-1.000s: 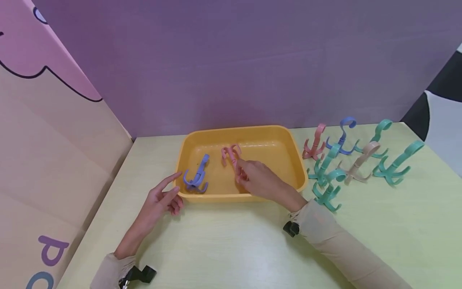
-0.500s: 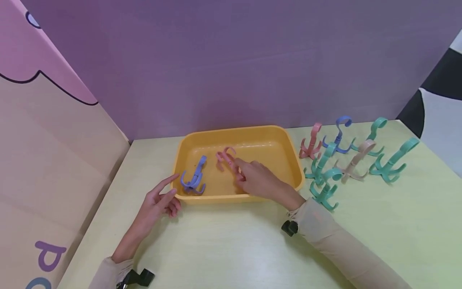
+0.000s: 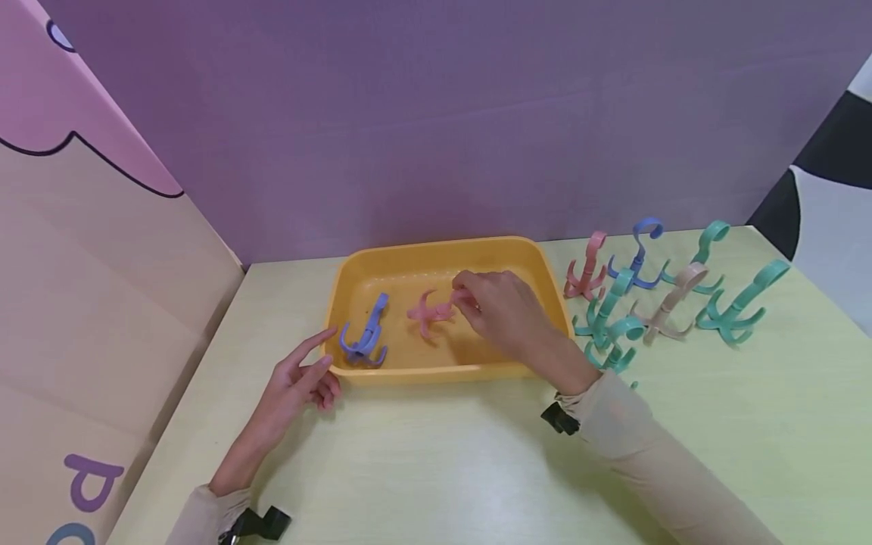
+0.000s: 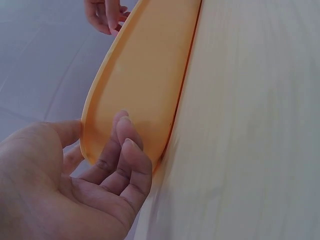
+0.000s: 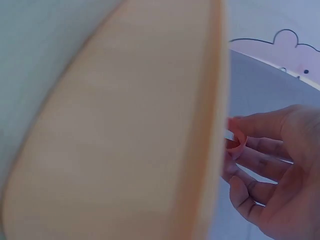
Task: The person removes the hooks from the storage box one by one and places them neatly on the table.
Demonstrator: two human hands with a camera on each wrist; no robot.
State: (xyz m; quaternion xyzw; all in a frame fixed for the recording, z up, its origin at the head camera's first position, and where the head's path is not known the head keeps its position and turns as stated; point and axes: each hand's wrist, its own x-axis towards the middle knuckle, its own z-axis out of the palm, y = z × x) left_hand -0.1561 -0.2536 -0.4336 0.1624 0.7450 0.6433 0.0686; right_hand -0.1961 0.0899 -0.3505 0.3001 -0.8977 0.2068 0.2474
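Observation:
Inside the yellow tray (image 3: 409, 373), my right hand (image 3: 507, 314) pinches the curled end of a pink multi-prong hook (image 3: 429, 312). Its prongs point left, low over the tray floor. In the right wrist view the hook's pink loop (image 5: 239, 145) shows between thumb and fingers, while the tray wall hides the rest. A blue hook (image 3: 365, 333) lies to its left in the tray. My left hand (image 3: 293, 386) touches the tray's left rim with an extended index finger and the thumb; its other fingers are loosely bent, as the left wrist view also shows.
Right of the tray stand several more hooks: a red one (image 3: 586, 272), a blue one (image 3: 639, 257), a beige one (image 3: 671, 306) and several green ones (image 3: 739, 306). A purple panel (image 3: 436, 129) rises behind the table (image 3: 409, 462), and a pale panel (image 3: 102, 288) borders the left.
My right hand has shifted from the pink hook's shaft to its curled end, swinging the prongs round to point left. The left hand stays at the rim.

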